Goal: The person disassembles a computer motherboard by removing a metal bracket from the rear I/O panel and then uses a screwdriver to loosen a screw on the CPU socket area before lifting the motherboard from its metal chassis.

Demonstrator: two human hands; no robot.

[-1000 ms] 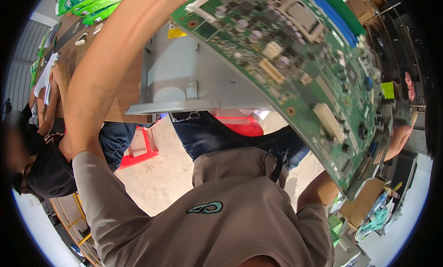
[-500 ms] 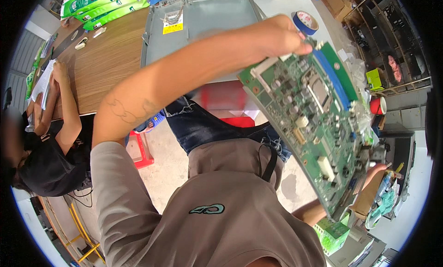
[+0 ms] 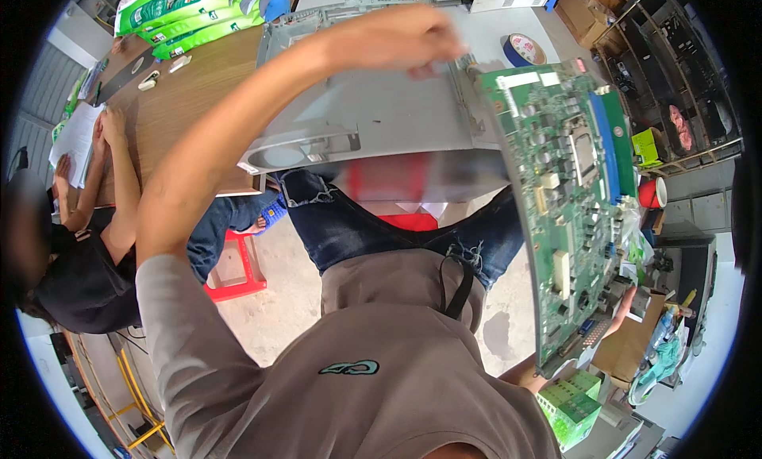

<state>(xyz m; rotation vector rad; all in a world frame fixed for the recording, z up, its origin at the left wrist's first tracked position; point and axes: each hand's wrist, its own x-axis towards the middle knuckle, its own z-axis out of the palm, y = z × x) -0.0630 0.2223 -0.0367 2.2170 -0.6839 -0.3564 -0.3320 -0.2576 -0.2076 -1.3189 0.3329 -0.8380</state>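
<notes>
My right hand [image 3: 623, 310] grips a green circuit board [image 3: 567, 213] by its lower edge, on the connector side. The board stands tilted, face toward me, with a blue slot strip along its right side; it hides most of that hand. Above the grey metal computer case [image 3: 381, 113], my left hand [image 3: 425, 42] is off the board and slightly blurred. Its fingers are loosely bent and apart, with nothing visible in them. The open case lies on the table in front of me.
A blue tape roll [image 3: 524, 51] lies right of the case. Green packages [image 3: 186, 22] are stacked at the far left. Beside me a person [image 3: 83, 276] rests hands on white paper [image 3: 77, 145]. A red stool [image 3: 236, 267] stands on the floor; a green box [image 3: 570, 407] is at lower right.
My left hand has let go of the board's upper edge and moved left over the case. The board has swung right and more upright in my right hand, uncovering more of the case.
</notes>
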